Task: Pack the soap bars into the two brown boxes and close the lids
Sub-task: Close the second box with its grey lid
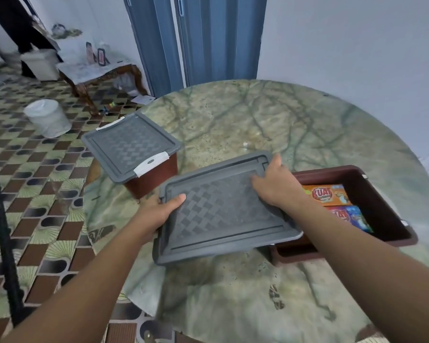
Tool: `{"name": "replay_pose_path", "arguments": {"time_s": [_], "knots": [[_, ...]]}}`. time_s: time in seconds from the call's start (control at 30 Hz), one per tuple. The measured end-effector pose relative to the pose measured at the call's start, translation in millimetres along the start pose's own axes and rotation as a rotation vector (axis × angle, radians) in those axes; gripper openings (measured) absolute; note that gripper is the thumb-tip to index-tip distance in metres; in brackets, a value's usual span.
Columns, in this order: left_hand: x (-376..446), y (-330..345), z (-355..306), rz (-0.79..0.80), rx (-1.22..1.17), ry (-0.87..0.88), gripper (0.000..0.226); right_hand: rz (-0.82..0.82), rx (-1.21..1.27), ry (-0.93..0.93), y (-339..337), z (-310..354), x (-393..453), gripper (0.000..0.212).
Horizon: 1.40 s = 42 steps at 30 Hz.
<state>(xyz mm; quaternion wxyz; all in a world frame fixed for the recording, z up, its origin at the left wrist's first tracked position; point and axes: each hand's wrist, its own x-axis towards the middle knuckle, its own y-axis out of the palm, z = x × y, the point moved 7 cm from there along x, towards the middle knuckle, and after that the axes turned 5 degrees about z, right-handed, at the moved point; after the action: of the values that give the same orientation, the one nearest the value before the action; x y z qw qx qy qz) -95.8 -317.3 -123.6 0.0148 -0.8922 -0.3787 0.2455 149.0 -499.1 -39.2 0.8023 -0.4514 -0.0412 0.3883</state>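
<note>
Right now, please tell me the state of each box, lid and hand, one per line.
Left brown box: closed, grey lid on it.
Right brown box: open, soap bars inside.
Loose grey lid: held beside the open box, not yet on it.
Left hand: grips the lid's left edge.
Right hand: grips the lid's far right corner.

Lidded box (134, 147) left on table (258, 115), open box (391, 233) right, soap bars (332, 194) inside, loose lid (223, 209) between.

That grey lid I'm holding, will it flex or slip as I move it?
The grey lid probably stays stiff: held only at two edges by the left hand and right hand, it shows no sag. Its woven texture and raised rim should limit slipping.
</note>
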Motion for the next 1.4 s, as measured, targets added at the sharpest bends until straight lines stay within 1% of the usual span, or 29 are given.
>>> {"name": "replay_pose_path", "arguments": {"time_s": [0.07,0.17,0.33,0.5,0.57,0.8,0.93,1.0,1.13,1.2,1.27,1.3,1.33,1.4], "knots": [[-2.4,21.7,-16.4,0.003,0.048,0.031,0.032,-0.025,-0.035,0.013,-19.1,-21.7,-0.6,0.081],[-2.6,55.9,-37.3,0.019,0.145,0.072,0.036,-0.084,-0.050,0.026,-50.1,-56.9,-2.9,0.075],[-6.4,116.7,-60.4,0.019,0.248,0.043,0.043,-0.092,-0.114,0.084,-91.4,-116.3,-1.8,0.076],[-17.5,167.1,-83.5,-0.061,0.373,0.058,0.037,-0.109,-0.144,0.097,-120.7,-165.2,6.1,0.074],[-22.2,184.3,-93.2,-0.095,0.439,0.072,0.042,-0.115,-0.158,0.084,-128.0,-180.8,8.9,0.074],[-34.5,200.8,-95.8,-0.277,0.634,0.060,0.054,-0.116,-0.187,0.006,-131.3,-202.6,12.2,0.071],[-36.5,203.9,-94.8,-0.310,0.687,0.059,0.057,-0.170,-0.326,-0.006,-133.3,-205.2,13.2,0.076],[-38.0,204.0,-95.2,-0.331,0.712,0.057,0.061,-0.159,-0.294,0.002,-131.6,-211.3,13.3,0.075],[-39.8,206.0,-86.4,-0.357,0.661,0.069,0.063,-0.139,-0.165,0.058,-125.9,-229.1,12.5,0.077],[-40.8,205.4,-83.2,-0.391,0.641,0.096,0.065,-0.079,-0.095,0.109,-121.6,-238.2,16.6,0.080],[-39.0,203.3,-78.4,-0.413,0.631,0.082,0.071,-0.005,0.064,0.148,-117.0,-244.9,19.9,0.081],[-35.7,202.9,-73.3,-0.390,0.582,0.040,0.074,0.015,0.138,0.151,-115.5,-246.4,21.0,0.077],[-32.3,205.1,-67.0,-0.335,0.489,-0.022,0.075,0.018,0.186,0.146,-115.1,-246.5,21.7,0.071],[-30.9,215.8,-57.0,-0.188,0.224,-0.136,0.069,-0.003,0.217,0.131,-116.3,-244.3,21.6,0.062]]}}
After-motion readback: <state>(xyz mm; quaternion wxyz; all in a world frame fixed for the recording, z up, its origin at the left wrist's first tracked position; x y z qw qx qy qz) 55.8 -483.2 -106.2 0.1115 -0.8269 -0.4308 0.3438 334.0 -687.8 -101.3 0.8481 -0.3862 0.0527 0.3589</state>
